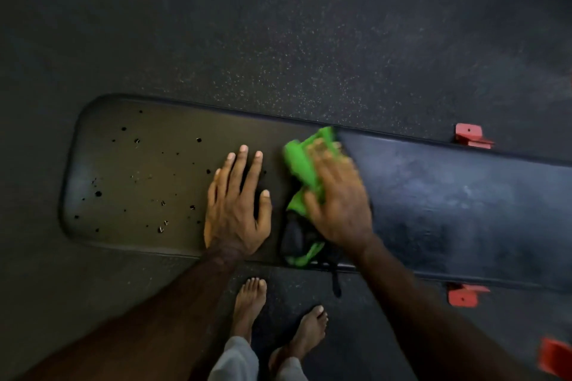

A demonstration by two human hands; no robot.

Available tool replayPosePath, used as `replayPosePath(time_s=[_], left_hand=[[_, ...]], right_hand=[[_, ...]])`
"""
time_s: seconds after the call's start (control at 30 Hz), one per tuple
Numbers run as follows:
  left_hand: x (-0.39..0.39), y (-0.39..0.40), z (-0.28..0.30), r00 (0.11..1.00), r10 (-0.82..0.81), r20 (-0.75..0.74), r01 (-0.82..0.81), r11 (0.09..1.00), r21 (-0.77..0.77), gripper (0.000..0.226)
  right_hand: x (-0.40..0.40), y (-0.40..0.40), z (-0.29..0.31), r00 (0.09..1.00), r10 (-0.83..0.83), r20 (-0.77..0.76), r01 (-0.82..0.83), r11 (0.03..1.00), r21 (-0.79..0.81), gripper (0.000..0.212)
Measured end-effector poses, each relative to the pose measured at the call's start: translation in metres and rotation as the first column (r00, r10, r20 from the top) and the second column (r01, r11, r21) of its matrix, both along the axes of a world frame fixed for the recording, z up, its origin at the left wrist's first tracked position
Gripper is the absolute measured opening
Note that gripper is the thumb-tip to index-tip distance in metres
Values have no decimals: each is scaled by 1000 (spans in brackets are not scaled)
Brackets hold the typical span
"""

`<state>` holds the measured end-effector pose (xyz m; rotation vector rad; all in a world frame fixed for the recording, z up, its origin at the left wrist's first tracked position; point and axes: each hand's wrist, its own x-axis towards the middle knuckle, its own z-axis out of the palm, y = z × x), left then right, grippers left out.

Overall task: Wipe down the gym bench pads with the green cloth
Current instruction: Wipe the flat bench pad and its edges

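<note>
The left hand (pixel 236 204) lies flat with fingers spread on the worn, pitted bench pad (pixel 136 176), holding nothing. The right hand (pixel 337 195) — blurred — presses the green cloth (pixel 301 164) down at the gap between the 2 pads, its fingers over the cloth, though whether they curl round it is hard to make out. The darker pad (pixel 464 204) runs off the right edge, and part of the cloth hangs into the shadowed gap.

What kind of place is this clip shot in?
Most likely a gym: a long padded bench with red metal brackets stands on dark speckled rubber flooring, and the right hand wipes it with a green cloth.
</note>
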<state>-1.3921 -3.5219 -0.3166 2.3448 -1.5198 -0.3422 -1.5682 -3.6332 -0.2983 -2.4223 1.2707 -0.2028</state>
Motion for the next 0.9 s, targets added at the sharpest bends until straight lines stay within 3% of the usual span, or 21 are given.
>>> replayPosePath(time_s=[0.07,0.13,0.17,0.23,0.3,0.33,0.4,0.43,0.5,0.63,0.77,0.9], left_hand=[[-1,1,1,1000,1,-11,-1,1000,7,69],[3,1,-1,1000,7,-17,-7,1000,16,69],[5,1,-1,1000,-3,-21,3,1000,17,69],[6,3,-1,1000,-15,-24,15,1000,12,70],[5,3,-1,1000,-19,-16,19,1000,-6,70],[6,3,-1,1000,-9,-20,9,1000,-4,70],[5,3,-1,999,-1,-40,2,1000,16,72],[6,3,-1,999,3,-43,-2,1000,25,72],[5,2,1,998,9,-57,-7,999,34,72],[7,1,5,991,9,-131,-6,1000,25,71],[30,4,14,949,-9,-315,-45,985,-165,56],[105,3,21,970,85,-226,-116,985,-126,48]], right_hand=[[6,-21,1,911,-405,75,407,913,-11,76],[45,-20,4,802,-594,55,594,804,14,76],[63,-16,7,846,-532,30,532,847,8,76],[74,-9,9,993,-116,23,115,993,19,75],[61,-30,6,974,225,10,-226,974,21,73],[60,-41,3,976,215,13,-215,977,-1,71],[67,-48,1,992,-116,59,118,992,-46,65],[77,-43,-1,954,-288,78,293,955,-53,63],[93,-28,-2,900,-424,96,431,901,-59,63],[87,-27,-5,911,-396,115,407,909,-92,65],[90,-25,-8,902,-424,81,430,897,-99,69],[89,-26,-8,905,-418,75,423,902,-86,71]])
